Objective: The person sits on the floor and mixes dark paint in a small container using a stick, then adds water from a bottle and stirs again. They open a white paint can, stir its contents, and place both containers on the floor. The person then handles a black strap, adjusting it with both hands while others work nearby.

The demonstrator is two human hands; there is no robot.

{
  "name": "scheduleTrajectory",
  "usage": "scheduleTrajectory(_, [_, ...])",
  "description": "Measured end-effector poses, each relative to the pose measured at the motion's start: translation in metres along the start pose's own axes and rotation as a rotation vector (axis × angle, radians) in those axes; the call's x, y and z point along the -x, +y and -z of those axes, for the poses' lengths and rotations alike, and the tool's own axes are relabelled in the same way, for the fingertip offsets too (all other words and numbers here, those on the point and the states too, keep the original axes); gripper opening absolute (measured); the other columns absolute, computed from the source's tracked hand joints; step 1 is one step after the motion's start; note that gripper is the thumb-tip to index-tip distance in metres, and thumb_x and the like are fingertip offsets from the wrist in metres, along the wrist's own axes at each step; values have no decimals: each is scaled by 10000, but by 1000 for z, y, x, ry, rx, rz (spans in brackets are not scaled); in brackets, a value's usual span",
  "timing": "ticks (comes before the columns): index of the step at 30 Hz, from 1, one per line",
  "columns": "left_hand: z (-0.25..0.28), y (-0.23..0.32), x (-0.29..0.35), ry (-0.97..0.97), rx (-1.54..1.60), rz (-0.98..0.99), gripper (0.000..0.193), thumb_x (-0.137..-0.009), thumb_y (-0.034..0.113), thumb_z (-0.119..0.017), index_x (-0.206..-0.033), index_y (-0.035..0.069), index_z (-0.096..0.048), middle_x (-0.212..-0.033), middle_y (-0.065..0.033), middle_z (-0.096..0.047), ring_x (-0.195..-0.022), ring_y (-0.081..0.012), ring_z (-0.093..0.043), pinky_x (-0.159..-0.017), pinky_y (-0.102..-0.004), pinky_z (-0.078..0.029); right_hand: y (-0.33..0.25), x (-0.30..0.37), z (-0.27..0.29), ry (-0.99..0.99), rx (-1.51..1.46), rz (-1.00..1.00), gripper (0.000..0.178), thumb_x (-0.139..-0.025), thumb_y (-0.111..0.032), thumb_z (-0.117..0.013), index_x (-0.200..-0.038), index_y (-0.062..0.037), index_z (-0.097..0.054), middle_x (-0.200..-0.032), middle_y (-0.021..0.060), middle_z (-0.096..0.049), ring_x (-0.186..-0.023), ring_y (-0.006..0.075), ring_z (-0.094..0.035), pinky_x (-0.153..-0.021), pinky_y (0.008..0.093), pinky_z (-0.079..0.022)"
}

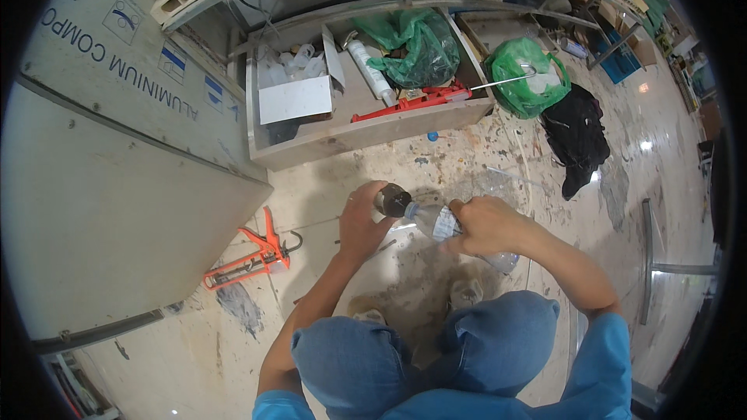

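Observation:
My left hand is closed around a short, round, dark brown container; its exact kind I cannot make out. In my right hand is a clear plastic bottle with a white label, gripped round its middle. The bottle lies tilted, its neck pointing left and meeting the dark container's edge. Its base shows past the lower side of my right hand. Both hands are held above the floor, in front of my knees.
An orange caulking gun lies on the floor at left, beside a large panel. Ahead, a wooden drawer holds a red caulking gun, a white tube and a green bag. Black cloth lies to the right.

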State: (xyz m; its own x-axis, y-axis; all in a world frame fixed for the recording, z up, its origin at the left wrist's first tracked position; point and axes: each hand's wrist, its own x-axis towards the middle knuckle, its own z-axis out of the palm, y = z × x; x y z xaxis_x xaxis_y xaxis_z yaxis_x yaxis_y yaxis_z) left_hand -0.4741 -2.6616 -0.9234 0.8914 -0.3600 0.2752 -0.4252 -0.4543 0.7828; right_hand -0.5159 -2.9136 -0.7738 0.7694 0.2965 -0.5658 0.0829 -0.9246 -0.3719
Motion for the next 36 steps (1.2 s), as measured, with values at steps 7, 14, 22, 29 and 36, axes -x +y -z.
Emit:
scheduleTrajectory(7, [-2, -2, 3, 3, 30, 49, 741, -691, 72, -931, -1348, 167, -602, -1309, -87, -688, -1157, -316, -668, -953, -408, -560, -2, -7, 7, -105, -20, -17, 726, -838, -563, -771, -1071, 117, -670, -860, 333, -716, -915, 480, -729, -846, 525, -574])
scheduleTrajectory(14, [-7, -3, 6, -20, 20, 94, 749, -694, 74, -929, -1364, 163, -606, -1323, -87, -685, -1172, -306, -663, -964, -410, -561, -4, -13, 17, -186, -39, -53, 658, -840, -535, -777, -1032, 93, -730, -912, 321, -733, -949, 466, -731, -892, 490, -571])
scheduleTrajectory(22, [-10, -5, 10, -25, 80, 157, 749, -695, 77, -935, -1365, 164, -612, -1321, -57, -690, -1130, -268, -662, -960, -394, -547, -9, -16, 26, -240, -52, -62, 629, -845, -505, -784, -1024, 96, -738, -951, 319, -736, -994, 461, -725, -920, 491, -554])
scheduleTrajectory(29, [-8, -4, 12, -60, 67, 192, 753, -696, 80, -940, -1367, 177, -613, -1340, -44, -678, -1117, -255, -659, -927, -383, -538, -17, -16, 36, -244, -65, -63, 612, -856, -484, -783, -1030, 100, -732, -966, 319, -736, -1010, 459, -723, -930, 488, -550])
scheduleTrajectory(36, [-9, -4, 12, -70, 54, 197, 780, -687, 107, -953, -1379, 182, -601, -1337, -56, -675, -1128, -261, -659, -930, -392, -542, -22, -15, 41, -255, -55, -62, 634, -868, -482, -781, -1051, 121, -716, -1009, 322, -735, -1040, 449, -722, -943, 482, -551])
